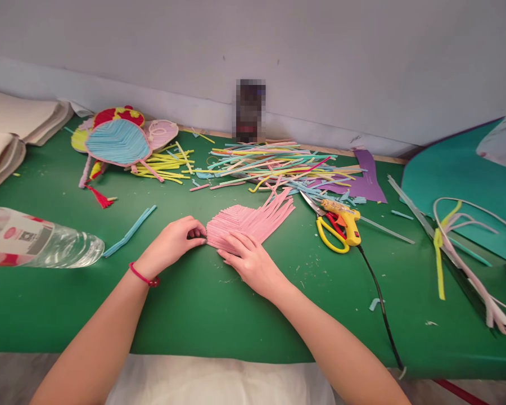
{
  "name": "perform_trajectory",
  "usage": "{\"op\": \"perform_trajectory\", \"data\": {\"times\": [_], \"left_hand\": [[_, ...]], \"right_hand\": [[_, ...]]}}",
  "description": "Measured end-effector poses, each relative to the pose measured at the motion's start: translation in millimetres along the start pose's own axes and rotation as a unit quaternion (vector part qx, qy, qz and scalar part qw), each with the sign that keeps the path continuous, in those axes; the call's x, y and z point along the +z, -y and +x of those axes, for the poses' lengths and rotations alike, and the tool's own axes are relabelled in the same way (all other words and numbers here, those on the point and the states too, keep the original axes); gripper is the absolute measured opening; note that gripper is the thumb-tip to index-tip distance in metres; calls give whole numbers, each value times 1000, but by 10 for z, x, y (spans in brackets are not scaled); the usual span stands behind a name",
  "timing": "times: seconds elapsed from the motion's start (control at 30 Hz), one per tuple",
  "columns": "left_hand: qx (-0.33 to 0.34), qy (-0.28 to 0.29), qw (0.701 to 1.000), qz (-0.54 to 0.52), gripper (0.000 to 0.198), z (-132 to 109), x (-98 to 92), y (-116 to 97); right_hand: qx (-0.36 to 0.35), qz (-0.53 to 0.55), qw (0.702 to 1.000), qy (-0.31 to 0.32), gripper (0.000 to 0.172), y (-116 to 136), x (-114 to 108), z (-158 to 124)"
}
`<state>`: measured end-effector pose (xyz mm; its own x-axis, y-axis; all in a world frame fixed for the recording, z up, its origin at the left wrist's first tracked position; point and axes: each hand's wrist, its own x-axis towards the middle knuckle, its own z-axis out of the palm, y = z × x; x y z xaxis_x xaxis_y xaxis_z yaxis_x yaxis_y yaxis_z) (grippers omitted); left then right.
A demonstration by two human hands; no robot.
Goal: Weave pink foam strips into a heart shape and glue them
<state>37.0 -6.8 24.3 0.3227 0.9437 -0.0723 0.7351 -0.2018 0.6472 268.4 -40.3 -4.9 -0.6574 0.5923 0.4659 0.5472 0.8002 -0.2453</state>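
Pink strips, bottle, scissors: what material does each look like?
Pink strips: matte, fuzzy-looking, probably pipe-cleaner stems; soft outlines, no shine.
Bottle: clear, glossy, likely plastic; see-through, with bright highlights and a printed label.
Scissors: blades look like polished metal, grey and shiny; yellow handles probably plastic, smooth and evenly coloured.

Hands, two: left hand (175, 242), right hand (253, 265). Pink ribbed piece (233, 219), one, centre. Right: scissors (319, 212), one pair; yellow glue gun (349, 223), one. Bottle (37, 239), one, left. Fans (118, 142), at least four, far left. Purple sheet (374, 179), one, far right. Loose strips (274, 160), far centre, overlapping, too many to count.
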Motion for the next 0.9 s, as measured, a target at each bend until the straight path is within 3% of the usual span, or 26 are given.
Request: {"op": "perform_trajectory", "data": {"times": [0.23, 0.37, 0.9], "left_hand": [[84, -5, 996, 34, 21, -35, -48, -32], [81, 23, 996, 29, 20, -22, 4, -46], [44, 16, 999, -2, 13, -23, -4, -23]], "right_hand": [[5, 3, 1000, 0, 22, -10, 26, -14], [6, 0, 1000, 0, 23, -12, 30, -17], [-3, -28, 1000, -11, 23, -5, -5, -12]]}}
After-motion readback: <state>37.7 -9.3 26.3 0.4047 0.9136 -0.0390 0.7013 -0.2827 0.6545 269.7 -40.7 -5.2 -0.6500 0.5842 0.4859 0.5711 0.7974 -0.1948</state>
